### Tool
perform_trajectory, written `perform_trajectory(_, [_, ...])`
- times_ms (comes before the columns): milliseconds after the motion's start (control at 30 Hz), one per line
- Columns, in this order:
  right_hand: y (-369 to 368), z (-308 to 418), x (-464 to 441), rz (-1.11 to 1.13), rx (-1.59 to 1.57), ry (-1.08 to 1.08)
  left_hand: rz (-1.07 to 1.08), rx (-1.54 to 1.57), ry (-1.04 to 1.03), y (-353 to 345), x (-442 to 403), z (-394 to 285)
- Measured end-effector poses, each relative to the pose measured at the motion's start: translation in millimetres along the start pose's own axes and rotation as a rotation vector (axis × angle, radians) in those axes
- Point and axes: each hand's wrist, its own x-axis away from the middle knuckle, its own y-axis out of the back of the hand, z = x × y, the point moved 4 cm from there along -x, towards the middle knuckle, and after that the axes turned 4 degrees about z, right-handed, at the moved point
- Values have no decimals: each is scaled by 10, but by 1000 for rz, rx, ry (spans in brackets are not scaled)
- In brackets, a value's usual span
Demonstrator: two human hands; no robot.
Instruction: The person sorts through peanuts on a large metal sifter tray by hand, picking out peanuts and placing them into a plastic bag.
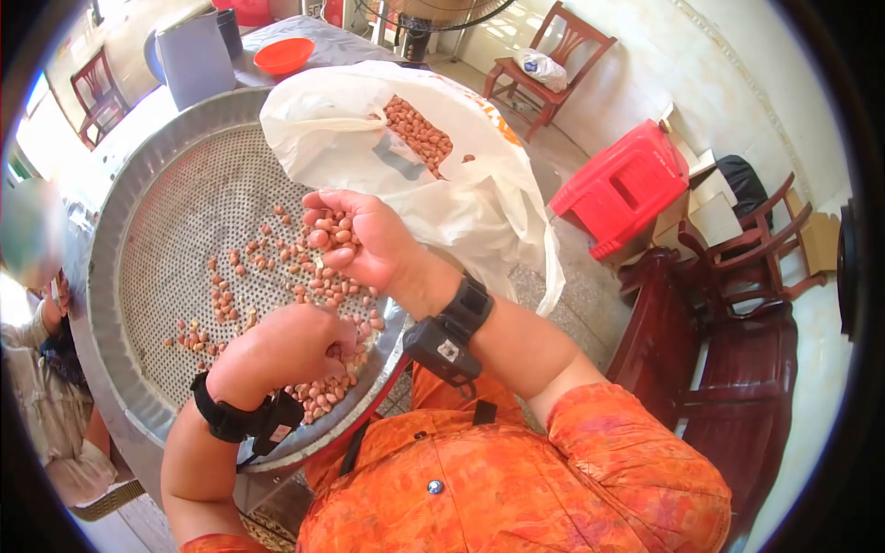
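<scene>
Reddish-brown nuts lie scattered over a large round metal tray with a perforated base, thickest near its lower right rim. My right hand, palm up above the tray's right side, holds a small heap of nuts in its curled fingers. Lower down, my left hand rests on the nut pile with its fingers bent down into it; what lies between the fingertips is hidden. A white plastic bag leans over the tray's upper right rim, with more nuts showing in its opening.
A light blue pitcher and a red bowl stand on the table behind the tray. At the left edge sits another person. To the right are a red plastic stool, a wooden chair and a dark wooden bench.
</scene>
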Motion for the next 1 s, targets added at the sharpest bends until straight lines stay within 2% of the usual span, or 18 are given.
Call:
perform_trajectory(167, [0,-9,4,62,28,0,111,55,11,-4,6,-40])
perform_trajectory(300, [-30,-4,33,19,55,18,166,62,-32,-43,-27,-43])
perform_trajectory(433, [3,-2,23,-34,125,-4,67,92,-23,42,45,41])
perform_trajectory(500, [24,-22,14,-77,164,-40,-279,91,-90,298,148,19])
perform_trajectory(533, [32,-43,3,-100,254,-58,-277,96,-74,362,167,-18])
perform_trajectory(567, [33,-96,-27,-114,341,-87,-463,139,-69,489,206,-83])
perform_trajectory(600, [90,-147,-101,-19,309,-149,-649,178,-51,583,257,-113])
perform_trajectory(667, [125,-221,-185,109,310,-139,-900,196,-77,643,285,-73])
perform_trajectory(700, [-75,-137,-15,-15,280,-192,-954,257,52,673,385,59])
perform_trajectory(767, [-14,-97,-36,4,256,-202,-1013,317,162,754,401,360])
perform_trajectory(833, [33,-32,-58,130,148,-101,-988,-16,337,692,428,746])
perform_trajectory(867, [15,-39,-40,140,140,-111,-985,-21,353,681,446,832])
perform_trajectory(933, [-24,18,0,75,131,26,-672,33,664,551,436,1069])
perform_trajectory(1000, [-13,32,3,56,117,48,-676,-30,665,509,382,1129])
